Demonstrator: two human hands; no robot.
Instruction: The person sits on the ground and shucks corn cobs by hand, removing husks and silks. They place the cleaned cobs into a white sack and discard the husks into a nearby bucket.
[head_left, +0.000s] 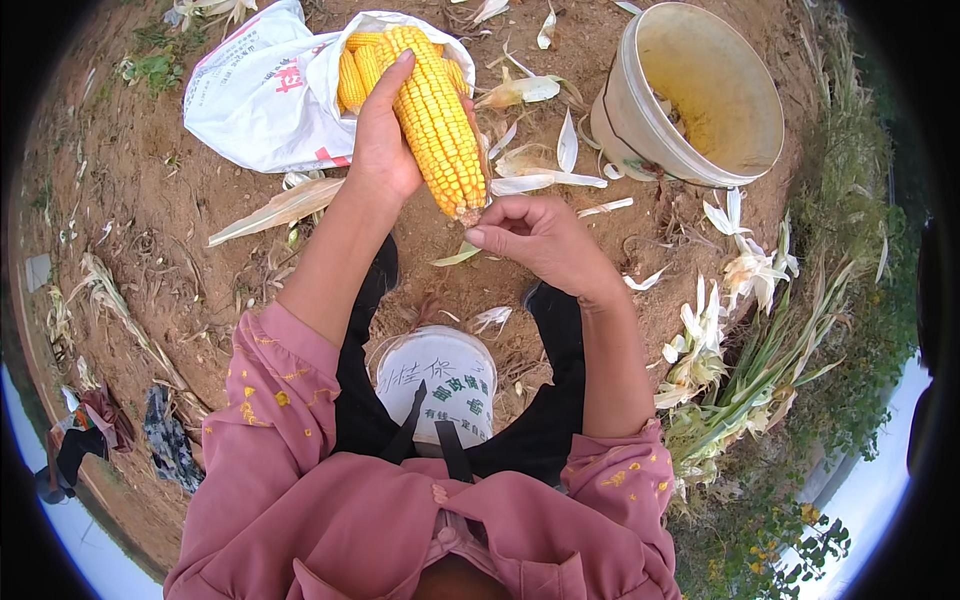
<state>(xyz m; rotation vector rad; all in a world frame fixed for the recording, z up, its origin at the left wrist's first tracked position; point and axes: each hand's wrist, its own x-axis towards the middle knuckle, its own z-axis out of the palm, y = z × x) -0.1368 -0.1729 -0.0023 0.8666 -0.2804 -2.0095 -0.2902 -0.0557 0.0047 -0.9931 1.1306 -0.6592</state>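
Observation:
My left hand (386, 135) is wrapped around a husked ear of yellow corn (435, 120), thumb along its upper side. The ear slants, its stub end pointing down towards my right hand (532, 240). The thumb and bent forefinger of that hand pinch at the stub; the other fingers curl in. Thin brown silk or husk clings to the ear's right edge. Just behind the ear lies a white woven sack (262, 112) bearing print, its rolled mouth holding several more yellow ears (351, 81).
A pale plastic bucket (626, 112) with a wire handle tilts at the upper right. Loose husks (525, 91) litter the bare soil. Between my legs is a white round container (439, 356) bearing writing. Green stalks and husks (757, 375) lie right; dark cloth (169, 439) lies left.

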